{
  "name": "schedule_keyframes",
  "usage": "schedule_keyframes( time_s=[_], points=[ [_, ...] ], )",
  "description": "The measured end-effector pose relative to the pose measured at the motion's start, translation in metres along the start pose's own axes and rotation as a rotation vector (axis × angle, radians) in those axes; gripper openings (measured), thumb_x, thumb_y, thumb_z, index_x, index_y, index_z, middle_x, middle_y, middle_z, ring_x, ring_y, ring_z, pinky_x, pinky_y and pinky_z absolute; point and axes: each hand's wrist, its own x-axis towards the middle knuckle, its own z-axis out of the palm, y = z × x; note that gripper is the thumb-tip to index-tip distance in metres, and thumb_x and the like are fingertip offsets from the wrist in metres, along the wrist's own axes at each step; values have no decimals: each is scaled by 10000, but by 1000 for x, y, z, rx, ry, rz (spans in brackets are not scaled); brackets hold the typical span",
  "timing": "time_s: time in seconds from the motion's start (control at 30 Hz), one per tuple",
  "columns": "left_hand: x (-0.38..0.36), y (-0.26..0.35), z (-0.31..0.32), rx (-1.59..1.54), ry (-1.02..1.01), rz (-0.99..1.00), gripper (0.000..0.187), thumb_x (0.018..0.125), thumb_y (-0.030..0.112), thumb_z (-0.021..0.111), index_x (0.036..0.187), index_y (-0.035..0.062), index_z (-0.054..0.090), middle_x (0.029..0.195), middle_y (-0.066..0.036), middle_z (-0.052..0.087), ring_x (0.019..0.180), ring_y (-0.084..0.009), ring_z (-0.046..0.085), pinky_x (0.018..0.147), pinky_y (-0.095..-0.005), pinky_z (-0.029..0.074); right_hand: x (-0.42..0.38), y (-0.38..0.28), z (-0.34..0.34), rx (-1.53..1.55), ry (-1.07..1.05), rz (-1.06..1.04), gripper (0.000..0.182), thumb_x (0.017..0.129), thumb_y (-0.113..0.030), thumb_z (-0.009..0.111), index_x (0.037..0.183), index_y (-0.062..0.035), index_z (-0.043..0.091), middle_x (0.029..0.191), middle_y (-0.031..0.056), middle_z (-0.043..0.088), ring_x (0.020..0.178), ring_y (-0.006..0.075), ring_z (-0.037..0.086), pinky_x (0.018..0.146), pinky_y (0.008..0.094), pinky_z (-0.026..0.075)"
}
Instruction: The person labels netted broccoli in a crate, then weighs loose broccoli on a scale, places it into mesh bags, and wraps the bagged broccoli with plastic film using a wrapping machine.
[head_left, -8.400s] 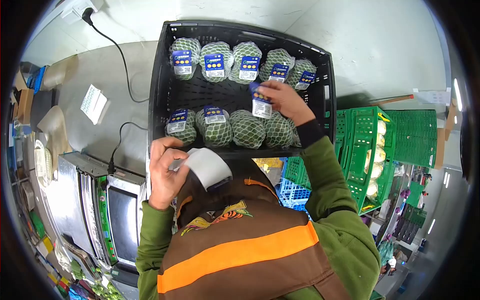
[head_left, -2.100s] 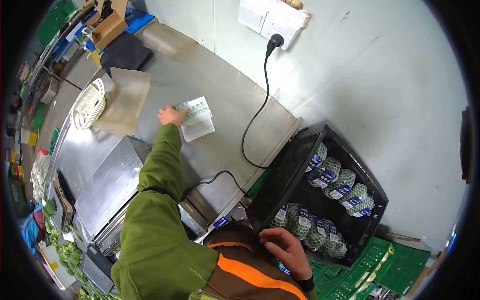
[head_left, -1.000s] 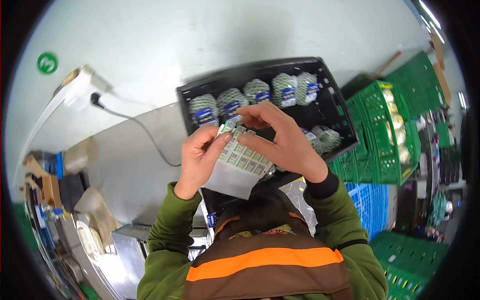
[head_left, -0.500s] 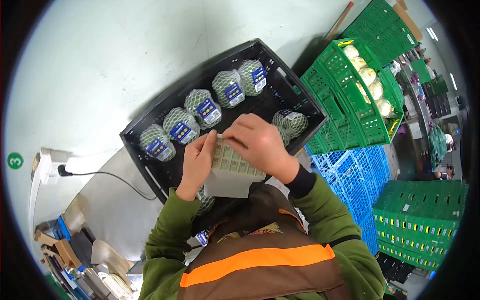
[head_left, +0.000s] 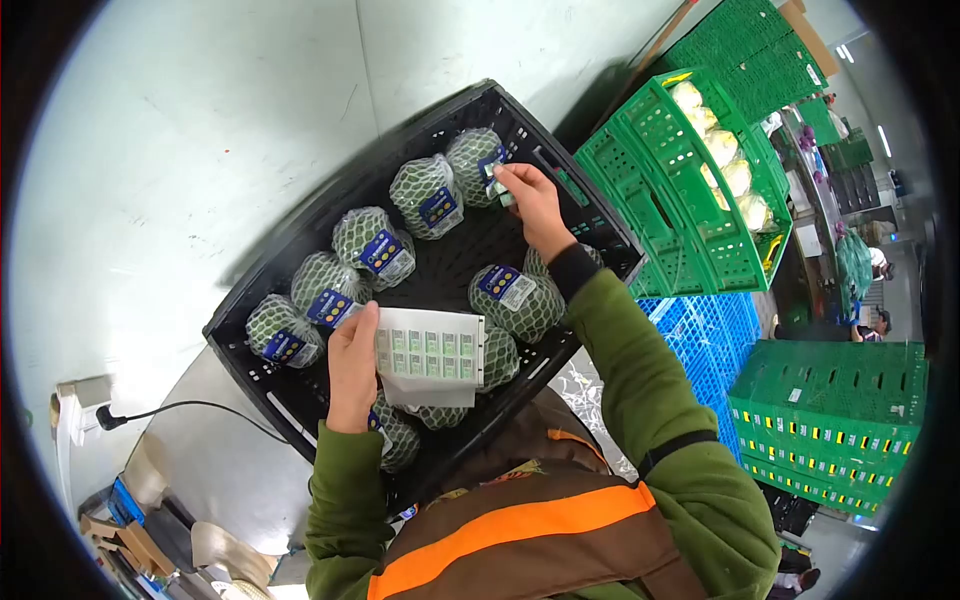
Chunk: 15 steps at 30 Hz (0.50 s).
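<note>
My left hand [head_left: 352,368] pinches the left edge of a white sheet of small greenish stickers [head_left: 430,352] above the near part of a black crate [head_left: 255,385]. At the crate's far right, my right hand [head_left: 533,205] holds a small sticker [head_left: 497,184] between thumb and fingers, at the label of a netted green item [head_left: 470,160]. Several netted items with blue labels lie in a row along the far side, among them a netted item [head_left: 427,200] beside it. More sit in the near half, such as a netted item [head_left: 517,300], partly behind the sheet and my sleeve.
Right of the black crate stands a green crate [head_left: 650,190] holding pale round produce [head_left: 722,148]. Beyond are blue plastic pallets [head_left: 700,350] and stacked green crates [head_left: 830,400]. A black cable [head_left: 190,404] runs at left. People are partly visible at far right.
My right hand has moved from the sheet to the far right netted item, now with a sticker in its fingers. My left hand has moved down and left with the sheet. The view has shifted.
</note>
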Motion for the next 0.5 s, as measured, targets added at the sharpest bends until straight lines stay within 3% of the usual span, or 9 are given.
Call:
schedule_keyframes(
  time_s=[0.1,0.23,0.3,0.37,0.4,0.47,0.5],
  points=[
    [-2,3,3,40,21,9,317,993,266,563,871,-6,670,791,9,639,712,-42,543,645,-221,421,25,13,-10,-30,44,29,197,821,-214,783,875,-56,678,751,-56,606,594,13,460,509,200,329],
    [-5,10,6,66,31,12,334,1000,280,547,875,-3,671,797,3,643,700,-41,539,652,-220,421,35,23,-14,-83,27,62,225,810,-216,794,897,-37,690,790,-30,622,670,52,505,589,228,396],
    [-4,8,6,68,47,8,335,1000,284,546,877,-1,670,796,2,644,695,-41,540,648,-221,422,37,27,-9,-74,23,20,226,807,-212,797,896,-33,689,796,-19,628,694,74,534,629,244,426],
    [-5,10,7,88,10,13,337,1000,285,545,871,-1,667,789,5,642,692,-40,539,643,-220,421,42,28,-2,-45,-15,-50,215,806,-225,794,883,-57,685,746,-61,605,547,32,443,492,218,326],
    [-5,11,8,87,13,12,337,1000,285,545,871,-1,667,789,5,642,692,-40,539,643,-220,421,48,32,-1,-47,-16,-48,215,806,-225,794,883,-57,685,746,-61,605,547,32,443,492,218,326],
    [-6,12,9,97,25,0,338,1001,282,544,867,-2,668,780,10,639,691,-38,537,640,-219,418,62,46,-2,-124,0,-268,263,785,-220,811,874,-19,665,745,-31,611,591,63,512,522,237,402],
    [-6,12,9,97,28,-2,338,1001,282,544,867,-2,668,780,10,639,691,-38,537,640,-219,418,62,45,-1,-124,-2,-264,263,785,-220,811,874,-19,665,745,-31,611,591,63,512,522,237,402]
  ],
)
